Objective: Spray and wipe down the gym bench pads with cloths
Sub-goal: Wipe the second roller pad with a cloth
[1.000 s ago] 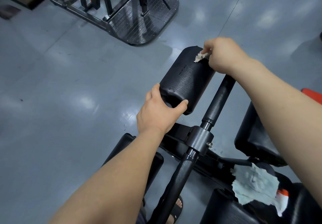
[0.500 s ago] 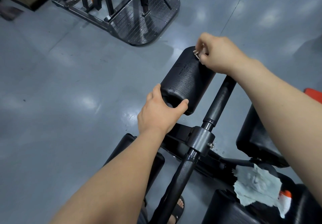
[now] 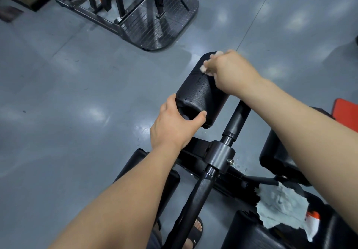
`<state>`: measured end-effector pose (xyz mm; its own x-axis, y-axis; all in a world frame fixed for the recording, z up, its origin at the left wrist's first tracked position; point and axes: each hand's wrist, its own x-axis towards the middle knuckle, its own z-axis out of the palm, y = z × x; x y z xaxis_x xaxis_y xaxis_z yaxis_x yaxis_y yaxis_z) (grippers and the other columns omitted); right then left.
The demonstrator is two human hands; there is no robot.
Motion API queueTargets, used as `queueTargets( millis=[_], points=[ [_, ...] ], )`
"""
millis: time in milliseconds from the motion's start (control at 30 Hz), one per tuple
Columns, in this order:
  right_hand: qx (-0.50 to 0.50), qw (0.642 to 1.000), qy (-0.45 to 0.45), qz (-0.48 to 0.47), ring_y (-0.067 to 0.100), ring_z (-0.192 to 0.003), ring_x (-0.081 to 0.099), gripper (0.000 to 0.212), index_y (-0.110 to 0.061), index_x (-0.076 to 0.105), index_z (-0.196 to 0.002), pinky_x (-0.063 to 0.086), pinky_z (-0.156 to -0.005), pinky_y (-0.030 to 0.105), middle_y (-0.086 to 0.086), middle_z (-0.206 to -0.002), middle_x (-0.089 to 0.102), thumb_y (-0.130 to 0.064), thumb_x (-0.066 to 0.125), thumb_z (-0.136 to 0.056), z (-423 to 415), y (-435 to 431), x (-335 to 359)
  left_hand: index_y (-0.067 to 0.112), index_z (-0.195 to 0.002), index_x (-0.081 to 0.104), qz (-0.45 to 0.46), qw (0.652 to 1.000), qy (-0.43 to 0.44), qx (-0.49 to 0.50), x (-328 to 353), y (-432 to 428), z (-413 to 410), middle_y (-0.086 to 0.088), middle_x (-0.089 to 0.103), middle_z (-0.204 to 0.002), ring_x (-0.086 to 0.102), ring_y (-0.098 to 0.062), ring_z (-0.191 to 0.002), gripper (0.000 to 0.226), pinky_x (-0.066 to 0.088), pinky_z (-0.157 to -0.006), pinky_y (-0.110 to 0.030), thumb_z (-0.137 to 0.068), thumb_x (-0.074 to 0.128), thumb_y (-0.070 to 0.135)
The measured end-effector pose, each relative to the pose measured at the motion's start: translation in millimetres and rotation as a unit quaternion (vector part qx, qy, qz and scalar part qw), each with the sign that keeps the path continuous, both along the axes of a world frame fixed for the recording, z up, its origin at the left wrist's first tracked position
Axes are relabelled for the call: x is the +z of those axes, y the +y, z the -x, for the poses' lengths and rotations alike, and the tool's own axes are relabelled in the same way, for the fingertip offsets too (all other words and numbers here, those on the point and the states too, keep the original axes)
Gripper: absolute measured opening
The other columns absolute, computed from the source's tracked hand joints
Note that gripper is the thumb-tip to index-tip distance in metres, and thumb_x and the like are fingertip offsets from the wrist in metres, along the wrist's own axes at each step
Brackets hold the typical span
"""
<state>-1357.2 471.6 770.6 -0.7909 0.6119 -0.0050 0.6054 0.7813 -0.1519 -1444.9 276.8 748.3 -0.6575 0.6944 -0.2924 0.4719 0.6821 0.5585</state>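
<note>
A black roller pad (image 3: pixel 201 89) juts out from the bench's black post (image 3: pixel 232 126); its top is wet with droplets. My left hand (image 3: pixel 172 126) grips the pad's near end, thumb over the edge. My right hand (image 3: pixel 230 72) holds a small pale cloth (image 3: pixel 208 64) bunched against the far top of the pad. A pale blue cloth (image 3: pixel 280 208) lies on the lower pads at the right, and the orange-and-white tip of a spray bottle (image 3: pixel 311 223) pokes out from under it.
Another black pad (image 3: pixel 280 157) sits right of the post, and two more lie low in the frame (image 3: pixel 249 233), (image 3: pixel 170 182). A dark machine footplate (image 3: pixel 155 25) stands on the grey floor ahead. My sandalled foot (image 3: pixel 195 233) is by the post's base.
My right hand has slid the cloth left and toward me across the pad's top. My left hand keeps its grip on the pad's near end.
</note>
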Motion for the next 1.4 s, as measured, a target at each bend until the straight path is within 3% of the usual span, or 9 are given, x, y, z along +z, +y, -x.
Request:
queueTargets(
  millis=[133,267,433,600,733,867,1067,1267,1400],
  points=[
    [0.081,0.996,-0.028,-0.021,0.036,-0.105,0.060,0.034,-0.016,0.069,-0.104,0.052,-0.083,0.042,0.010,-0.111,0.065,0.001,0.051,-0.081,-6.2,-8.8,0.9,0.041,-0.146,0.030,-0.003,1.000,-0.001,-0.001,0.8,-0.1,-0.3,0.016,0.047,-0.143,0.058,-0.015,-0.121,0.093,0.049,-0.097,-0.040,-0.069,0.063,0.081],
    [-0.014,0.999,-0.009,-0.028,0.040,-0.112,0.061,0.041,-0.010,0.067,-0.118,0.054,-0.090,0.049,0.019,-0.123,0.063,0.003,0.047,-0.084,-3.6,20.0,-4.8,0.042,-0.145,0.030,-0.001,1.000,-0.002,-0.005,0.5,-0.3,-0.1,0.018,0.044,-0.143,0.058,-0.015,-0.117,0.095,0.049,-0.098,-0.043,-0.066,0.064,0.083],
    [-0.024,0.999,-0.023,-0.005,0.037,-0.106,0.065,0.026,-0.020,0.056,-0.078,0.057,-0.082,0.045,0.012,-0.085,0.068,0.002,0.044,-0.072,4.3,31.9,-5.0,0.041,-0.146,0.031,-0.013,1.000,0.002,-0.003,-0.9,-1.2,0.1,0.017,0.046,-0.144,0.059,-0.015,-0.118,0.088,0.048,-0.093,-0.038,-0.072,0.060,0.080],
    [-0.035,0.999,-0.021,0.012,0.037,-0.104,0.065,0.029,-0.021,0.064,-0.088,0.056,-0.082,0.045,0.012,-0.095,0.070,0.000,0.046,-0.078,-2.4,22.2,1.7,0.037,-0.154,0.025,0.000,1.000,0.009,-0.003,-1.6,0.1,0.5,0.015,0.043,-0.151,0.054,-0.017,-0.128,0.095,0.044,-0.097,-0.038,-0.075,0.058,0.078],
    [0.046,0.997,-0.051,0.019,0.033,-0.103,0.062,0.031,-0.028,0.063,-0.090,0.051,-0.080,0.040,0.002,-0.105,0.060,-0.003,0.047,-0.081,-4.0,-7.3,9.8,0.040,-0.147,0.031,-0.004,1.000,0.007,0.000,-0.2,-0.3,-0.2,0.016,0.048,-0.142,0.060,-0.016,-0.117,0.090,0.050,-0.093,-0.040,-0.071,0.060,0.079],
    [0.128,0.990,-0.034,0.046,0.033,-0.095,0.062,0.030,-0.036,0.051,-0.085,0.053,-0.071,0.045,-0.004,-0.093,0.051,-0.008,0.043,-0.078,-9.6,-27.8,4.6,0.039,-0.146,0.031,-0.002,1.000,0.010,0.000,0.7,0.7,-0.1,0.015,0.048,-0.143,0.060,-0.016,-0.117,0.090,0.049,-0.090,-0.038,-0.071,0.062,0.079],
    [-0.013,1.000,-0.017,-0.006,0.042,-0.114,0.059,0.039,-0.006,0.068,-0.118,0.051,-0.092,0.050,0.018,-0.125,0.064,0.003,0.048,-0.086,-3.9,7.5,9.1,0.040,-0.145,0.029,-0.011,1.000,0.005,-0.003,1.9,-0.6,0.2,0.017,0.049,-0.144,0.060,-0.015,-0.116,0.092,0.049,-0.092,-0.039,-0.069,0.064,0.079],
    [-0.062,0.998,-0.013,0.017,0.042,-0.099,0.062,0.035,-0.015,0.070,-0.101,0.056,-0.083,0.046,0.015,-0.102,0.070,0.001,0.048,-0.079,8.2,13.7,6.0,0.039,-0.147,0.028,-0.013,1.000,0.004,-0.001,1.5,-1.8,-0.1,0.016,0.047,-0.146,0.059,-0.016,-0.120,0.092,0.043,-0.089,-0.035,-0.071,0.063,0.078],
    [-0.048,0.999,-0.008,0.020,0.042,-0.102,0.065,0.030,-0.013,0.070,-0.096,0.055,-0.084,0.048,0.015,-0.101,0.068,0.000,0.046,-0.083,-6.8,1.1,7.9,0.037,-0.156,0.021,-0.008,1.000,0.006,0.001,0.8,-1.6,0.8,0.015,0.042,-0.153,0.053,-0.016,-0.130,0.096,0.040,-0.094,-0.035,-0.076,0.058,0.076]
  ],
)
